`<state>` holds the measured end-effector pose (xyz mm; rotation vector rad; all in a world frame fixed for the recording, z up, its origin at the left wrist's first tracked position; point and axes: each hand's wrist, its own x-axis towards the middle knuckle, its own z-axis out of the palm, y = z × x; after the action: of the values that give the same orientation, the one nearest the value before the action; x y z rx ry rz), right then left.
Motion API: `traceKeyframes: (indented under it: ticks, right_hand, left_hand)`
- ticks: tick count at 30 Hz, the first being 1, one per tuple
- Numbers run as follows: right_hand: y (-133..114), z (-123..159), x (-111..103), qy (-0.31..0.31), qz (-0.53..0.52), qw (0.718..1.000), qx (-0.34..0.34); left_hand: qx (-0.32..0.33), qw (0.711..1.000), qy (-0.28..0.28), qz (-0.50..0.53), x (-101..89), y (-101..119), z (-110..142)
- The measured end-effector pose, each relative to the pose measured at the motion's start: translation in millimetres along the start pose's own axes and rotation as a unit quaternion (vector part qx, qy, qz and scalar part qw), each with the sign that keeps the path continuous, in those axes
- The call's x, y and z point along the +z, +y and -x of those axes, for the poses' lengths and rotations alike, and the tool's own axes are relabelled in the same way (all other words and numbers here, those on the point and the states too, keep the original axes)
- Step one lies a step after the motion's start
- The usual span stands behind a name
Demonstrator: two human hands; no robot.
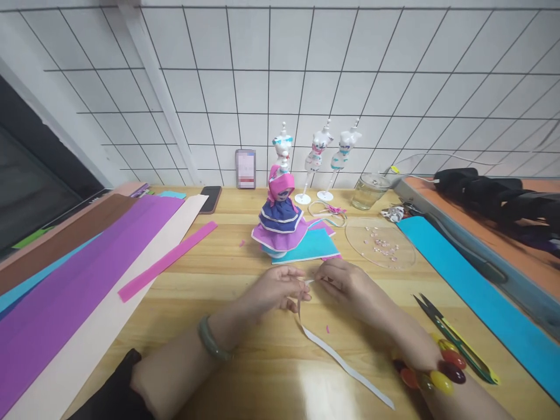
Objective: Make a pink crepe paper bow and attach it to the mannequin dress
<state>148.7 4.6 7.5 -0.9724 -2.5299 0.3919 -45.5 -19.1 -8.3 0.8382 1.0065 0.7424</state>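
A narrow white strip (pixel 345 366), like ribbon or paper, runs between my hands and trails down the tabletop toward the lower right. My left hand (pixel 280 289) pinches it between thumb and fingers. The short end is gripped by the fingertips of my right hand (pixel 343 280), curled just beside the left. Beyond them stands a small dress form (pixel 282 219) in a pink top and tiered navy and purple skirt with white trim. A blue sheet with a white edge (pixel 306 246) lies at its base, over pink pieces.
More dress forms (pixel 318 151) stand behind, near a glass of liquid (pixel 370 191). Thread snips (pixel 455 338) and a clear dish with small gems (pixel 380 244) are at right. Coloured sheets (pixel 105 262) and a pink strip (pixel 168 261) lie left. A phone (pixel 245 169) leans on the wall.
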Motion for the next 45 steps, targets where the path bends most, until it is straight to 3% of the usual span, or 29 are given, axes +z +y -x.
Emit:
traceKeyframes:
  ticks: [4,9,15,21,29,32,37,41,45]
  right_hand:
    - [1.6,-0.2,3.3,0.004,-0.008,1.0,0.016]
    - [-0.7,-1.4,3.9,-0.02,-0.083,0.992,0.088]
    - [7.2,-1.4,8.6,-0.053,-0.21,0.962,0.167]
    - [18.3,-1.6,15.1,-0.012,-0.328,0.917,0.224]
    - [23.8,-6.8,16.4,0.058,-0.361,0.888,0.28]
    - [16.1,-5.2,11.4,0.076,-0.295,0.922,0.241]
    - [-9.5,-1.6,-0.8,0.004,-0.158,0.985,0.076]
    - [-18.8,-1.2,-2.8,-0.008,-0.049,0.998,-0.027]
    - [-18.5,-1.2,-0.9,-0.011,0.013,0.999,-0.05]
  left_hand:
    - [-0.007,0.996,-0.024,0.081,-1.9,-0.5,2.0]
    - [0.018,0.997,-0.047,0.064,-4.5,-8.8,0.3]
    - [0.046,0.997,-0.06,0.033,-3.3,-13.0,-1.7]
    - [0.066,0.995,-0.08,0.007,0.3,-16.0,-4.0]
    - [0.075,0.994,-0.077,0.031,1.3,-21.4,-6.6]
    - [0.07,0.995,-0.059,0.035,1.9,-18.4,-5.2]
    - [0.083,0.994,-0.055,0.04,3.5,-14.6,-2.1]
    - [0.074,0.995,-0.043,0.044,4.2,-13.9,-2.3]
    - [0.068,0.996,-0.044,0.049,3.8,-14.1,-3.6]
